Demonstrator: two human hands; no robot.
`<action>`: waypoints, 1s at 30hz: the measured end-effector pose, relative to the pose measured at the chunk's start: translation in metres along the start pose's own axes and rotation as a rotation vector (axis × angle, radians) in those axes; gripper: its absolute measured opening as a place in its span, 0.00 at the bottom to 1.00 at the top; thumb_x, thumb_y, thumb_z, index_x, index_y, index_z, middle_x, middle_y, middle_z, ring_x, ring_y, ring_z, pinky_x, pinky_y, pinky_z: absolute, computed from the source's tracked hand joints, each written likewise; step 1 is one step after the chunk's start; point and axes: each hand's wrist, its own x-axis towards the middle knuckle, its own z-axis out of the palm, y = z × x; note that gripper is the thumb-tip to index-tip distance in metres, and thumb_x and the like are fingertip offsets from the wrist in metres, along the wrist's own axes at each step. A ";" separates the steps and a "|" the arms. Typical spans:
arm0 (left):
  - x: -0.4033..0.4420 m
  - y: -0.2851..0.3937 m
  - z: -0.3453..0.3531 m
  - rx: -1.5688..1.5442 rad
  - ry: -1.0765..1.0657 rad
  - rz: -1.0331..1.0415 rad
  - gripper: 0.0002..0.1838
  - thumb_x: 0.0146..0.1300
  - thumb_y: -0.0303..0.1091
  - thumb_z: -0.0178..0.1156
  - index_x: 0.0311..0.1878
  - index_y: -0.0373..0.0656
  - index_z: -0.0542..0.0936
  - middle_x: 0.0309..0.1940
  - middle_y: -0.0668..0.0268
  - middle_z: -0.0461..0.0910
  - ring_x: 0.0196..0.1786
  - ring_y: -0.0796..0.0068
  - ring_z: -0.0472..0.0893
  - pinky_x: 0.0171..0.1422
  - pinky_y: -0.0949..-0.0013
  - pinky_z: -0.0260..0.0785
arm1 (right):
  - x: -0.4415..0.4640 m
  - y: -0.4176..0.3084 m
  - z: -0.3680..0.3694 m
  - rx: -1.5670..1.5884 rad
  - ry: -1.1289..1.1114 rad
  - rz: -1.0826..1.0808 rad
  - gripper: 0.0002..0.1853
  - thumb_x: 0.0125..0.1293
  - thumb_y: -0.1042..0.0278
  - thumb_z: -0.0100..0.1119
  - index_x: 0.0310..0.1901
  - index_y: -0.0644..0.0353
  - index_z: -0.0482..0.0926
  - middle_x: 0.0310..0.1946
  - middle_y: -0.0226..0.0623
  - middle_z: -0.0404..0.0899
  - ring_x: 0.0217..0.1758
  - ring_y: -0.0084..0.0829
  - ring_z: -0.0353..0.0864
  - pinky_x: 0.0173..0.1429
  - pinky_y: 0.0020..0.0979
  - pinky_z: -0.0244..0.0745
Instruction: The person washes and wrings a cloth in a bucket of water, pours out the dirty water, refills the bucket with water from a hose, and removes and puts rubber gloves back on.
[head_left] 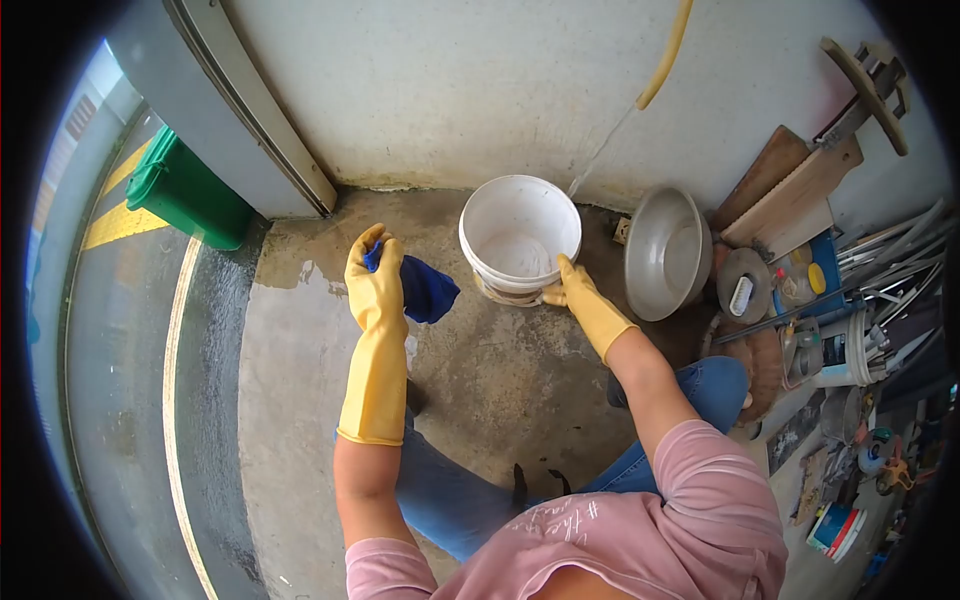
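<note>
Both hands wear long yellow rubber gloves. My left hand (375, 268) grips a bunched blue cloth (428, 290), which hangs to the right of the fingers. On the right side of a white bucket (520, 228), my right hand (578, 292) holds its rim, thumb at the edge and fingers against the outer wall. The bucket stands on the concrete floor, its open mouth showing a pale inside. A thin stream of water falls from a yellow hose (664, 58) just behind the bucket's right side, near the wall.
A grey metal basin (668, 254) leans right of the bucket. Wooden boards (795, 195), a round brush-topped piece (743, 290) and metal rods (900, 265) crowd the right side. A green bin (200, 195) stands at the left, beyond the door frame (255, 105).
</note>
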 end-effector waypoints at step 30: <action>-0.068 -0.074 0.041 -0.326 -0.181 -0.755 0.22 0.69 0.43 0.65 0.58 0.39 0.75 0.47 0.57 0.83 0.49 0.61 0.84 0.55 0.54 0.79 | -0.175 -0.036 -0.009 -0.946 -0.626 -1.014 0.55 0.51 0.52 0.80 0.74 0.65 0.56 0.74 0.54 0.59 0.78 0.46 0.59 0.80 0.41 0.55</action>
